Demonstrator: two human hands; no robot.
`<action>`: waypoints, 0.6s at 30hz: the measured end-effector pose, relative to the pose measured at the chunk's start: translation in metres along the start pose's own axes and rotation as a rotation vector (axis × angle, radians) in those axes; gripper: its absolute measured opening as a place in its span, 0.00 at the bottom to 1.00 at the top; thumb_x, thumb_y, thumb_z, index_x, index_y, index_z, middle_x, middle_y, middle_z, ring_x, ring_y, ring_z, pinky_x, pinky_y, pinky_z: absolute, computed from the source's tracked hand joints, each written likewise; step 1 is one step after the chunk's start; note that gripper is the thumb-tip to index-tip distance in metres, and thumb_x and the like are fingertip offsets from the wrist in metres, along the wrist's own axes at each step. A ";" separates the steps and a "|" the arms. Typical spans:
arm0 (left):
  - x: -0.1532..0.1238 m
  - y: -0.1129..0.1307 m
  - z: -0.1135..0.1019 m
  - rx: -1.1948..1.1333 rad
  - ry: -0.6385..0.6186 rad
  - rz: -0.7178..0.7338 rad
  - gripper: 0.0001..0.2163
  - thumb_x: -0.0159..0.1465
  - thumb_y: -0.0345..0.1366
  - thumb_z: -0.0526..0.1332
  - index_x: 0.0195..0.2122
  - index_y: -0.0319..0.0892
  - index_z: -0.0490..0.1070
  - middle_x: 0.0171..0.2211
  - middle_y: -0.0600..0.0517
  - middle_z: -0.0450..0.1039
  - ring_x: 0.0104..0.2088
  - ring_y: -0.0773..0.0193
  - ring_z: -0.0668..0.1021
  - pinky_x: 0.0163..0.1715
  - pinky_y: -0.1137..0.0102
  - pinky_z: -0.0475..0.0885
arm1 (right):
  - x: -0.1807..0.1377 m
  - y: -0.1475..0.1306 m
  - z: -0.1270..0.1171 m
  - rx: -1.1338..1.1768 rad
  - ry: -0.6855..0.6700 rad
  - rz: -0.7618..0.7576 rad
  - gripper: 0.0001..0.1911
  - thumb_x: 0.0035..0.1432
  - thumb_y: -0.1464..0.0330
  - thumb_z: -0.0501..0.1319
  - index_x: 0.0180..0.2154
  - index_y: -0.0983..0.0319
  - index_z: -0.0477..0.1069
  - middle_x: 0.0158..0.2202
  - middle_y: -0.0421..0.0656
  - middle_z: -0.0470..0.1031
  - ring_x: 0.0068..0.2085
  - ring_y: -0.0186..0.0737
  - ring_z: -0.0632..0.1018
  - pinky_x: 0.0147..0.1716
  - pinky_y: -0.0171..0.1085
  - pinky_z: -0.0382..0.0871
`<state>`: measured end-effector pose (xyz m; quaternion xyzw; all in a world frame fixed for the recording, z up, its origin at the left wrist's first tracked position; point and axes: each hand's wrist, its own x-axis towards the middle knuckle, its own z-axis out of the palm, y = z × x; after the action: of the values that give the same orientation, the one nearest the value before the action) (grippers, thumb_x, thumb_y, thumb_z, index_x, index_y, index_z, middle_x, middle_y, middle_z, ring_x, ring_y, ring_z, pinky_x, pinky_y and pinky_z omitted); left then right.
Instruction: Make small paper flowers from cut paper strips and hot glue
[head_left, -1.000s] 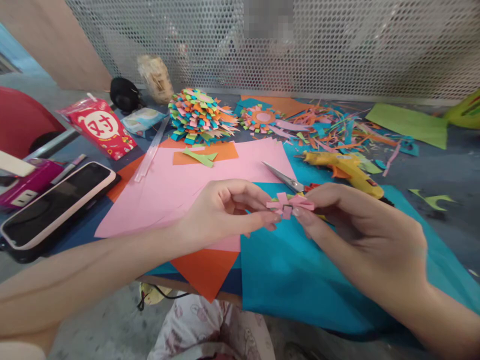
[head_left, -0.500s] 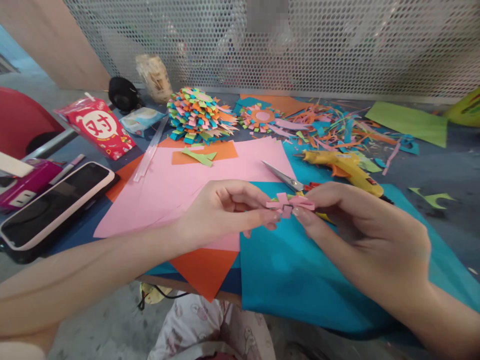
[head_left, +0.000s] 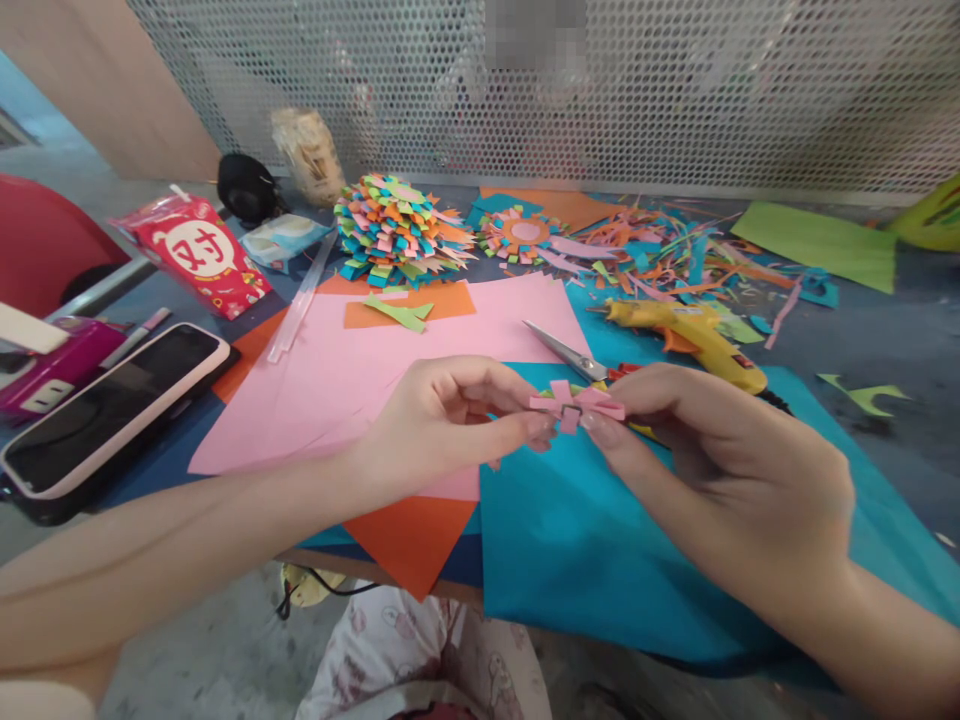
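Between both hands is a small pink paper flower [head_left: 568,407] with looped strips and a bit of green behind it. My left hand [head_left: 457,415] pinches its left side between thumb and fingers. On its right side, my right hand [head_left: 720,470] is closed with thumb and forefinger on a petal. Below them spreads a blue paper sheet [head_left: 570,540], and pink paper [head_left: 315,390] lies left of it. Just beyond the flower rest scissors [head_left: 562,352], their handles partly hidden by my right hand. A yellow hot glue gun [head_left: 690,335] lies behind that hand.
A multicoloured paper-strip ball [head_left: 401,230] and a paper flower [head_left: 525,232] stand at the back beside heaped paper scraps [head_left: 660,250]. To the left are a phone [head_left: 116,415], a red snack packet [head_left: 199,250] and clear glue sticks [head_left: 300,305]. A perforated metal panel [head_left: 420,90] bounds the table.
Both hands keep their pinch on the paper flower, which has shifted very slightly left and tilted a little. Everything else on the table stays put.
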<state>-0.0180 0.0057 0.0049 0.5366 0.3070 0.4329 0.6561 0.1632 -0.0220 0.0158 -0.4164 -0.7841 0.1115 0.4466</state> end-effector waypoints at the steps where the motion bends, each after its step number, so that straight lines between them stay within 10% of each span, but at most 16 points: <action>1: 0.000 0.000 0.000 0.002 -0.002 0.003 0.04 0.53 0.26 0.67 0.27 0.38 0.73 0.22 0.55 0.78 0.22 0.72 0.78 0.18 0.82 0.71 | 0.000 0.000 0.000 0.000 0.002 0.001 0.07 0.59 0.72 0.58 0.30 0.56 0.64 0.24 0.34 0.69 0.26 0.29 0.73 0.24 0.30 0.67; 18: 0.001 0.000 -0.001 0.017 -0.035 0.023 0.04 0.54 0.23 0.65 0.28 0.38 0.72 0.23 0.55 0.77 0.23 0.73 0.77 0.20 0.81 0.70 | 0.002 -0.002 0.001 0.050 0.002 0.078 0.07 0.57 0.73 0.58 0.28 0.56 0.65 0.23 0.33 0.71 0.25 0.30 0.73 0.23 0.30 0.68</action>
<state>-0.0179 0.0069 0.0044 0.5532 0.2929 0.4284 0.6516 0.1614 -0.0216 0.0174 -0.4354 -0.7639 0.1478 0.4529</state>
